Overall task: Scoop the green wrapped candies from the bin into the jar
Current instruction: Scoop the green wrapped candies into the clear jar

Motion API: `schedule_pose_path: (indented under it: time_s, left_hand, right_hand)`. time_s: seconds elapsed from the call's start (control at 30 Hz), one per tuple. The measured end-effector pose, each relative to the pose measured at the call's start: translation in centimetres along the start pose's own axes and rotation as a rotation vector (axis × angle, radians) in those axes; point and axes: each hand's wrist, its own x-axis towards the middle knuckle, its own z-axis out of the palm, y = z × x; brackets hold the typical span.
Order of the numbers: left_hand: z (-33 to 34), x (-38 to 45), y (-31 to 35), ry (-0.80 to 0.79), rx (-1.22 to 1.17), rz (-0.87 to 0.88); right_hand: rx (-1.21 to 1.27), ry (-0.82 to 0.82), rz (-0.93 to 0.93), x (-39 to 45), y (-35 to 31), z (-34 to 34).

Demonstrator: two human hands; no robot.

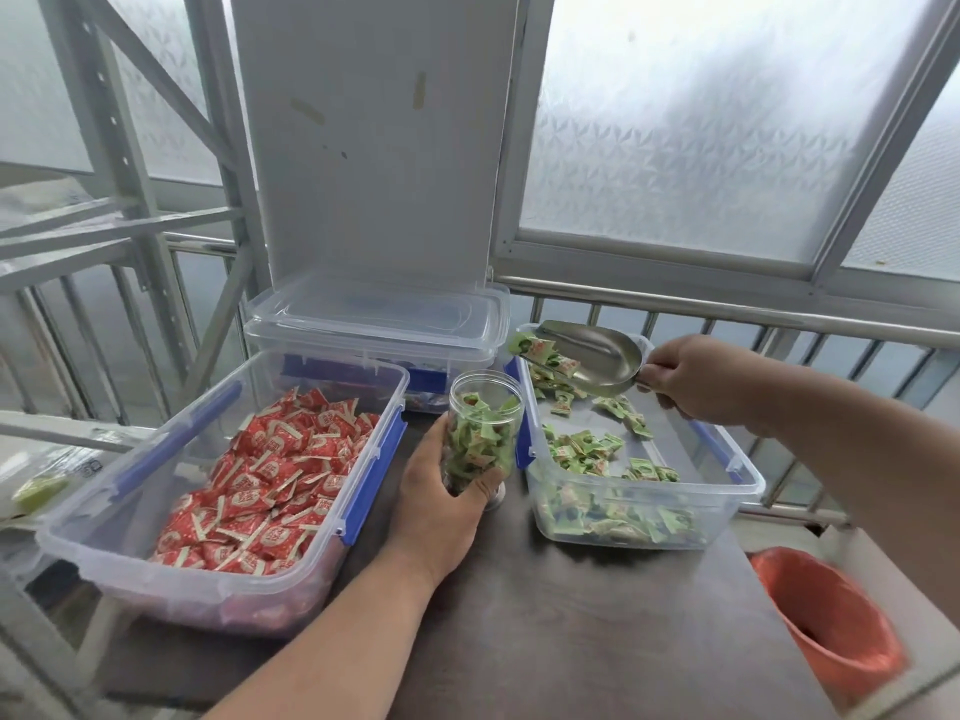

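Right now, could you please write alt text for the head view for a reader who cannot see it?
A left hand grips a clear jar partly filled with green candies while the right hand holds a metal scoop carrying a few over the green candy bin.

Left hand (441, 511) gripping candy-filled jar (483, 428) on worktop (571, 615); right hand (696, 379) holding metal scoop (597, 358), few green candies (540, 353) inside, over bin (649, 517).

Dark table (597, 615) carries: clear bin w/ red candies (218, 491) at left, lidded bins (379, 330) stacked at back, jar (483, 433) in middle, bin w/ green candies (639, 491) at right.
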Motion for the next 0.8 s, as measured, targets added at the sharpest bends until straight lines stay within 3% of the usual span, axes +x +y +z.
schedule_pose_path:
  time_s: [0.1, 0.23, 0.37, 0.67, 0.8]
  left_hand:
    - [-0.1, 0.0, -0.1, -0.006, -0.001, 0.004]
    - [0.0, 0.0, -0.5, -0.013, -0.005, 0.012]
    - [0.1, 0.1, -0.7, -0.016, -0.007, 0.014]
    - [0.1, 0.3, -0.9, -0.011, 0.014, 0.051]
    - [0.0, 0.3, -0.7, -0.004, 0.014, 0.069]
  right_hand:
    - [-0.109, 0.009, -0.101, -1.0, -2.4, -0.5]
    - [-0.441, 0.036, -0.232, -1.9, -5.1, -0.6]
    - [-0.561, 0.181, -0.282, -2.7, -6.8, -1.4]
    - [-0.591, 0.482, -0.439, -4.5, -9.3, -2.0]
    - [-0.535, 0.509, -0.444, -4.5, -9.3, -2.3]
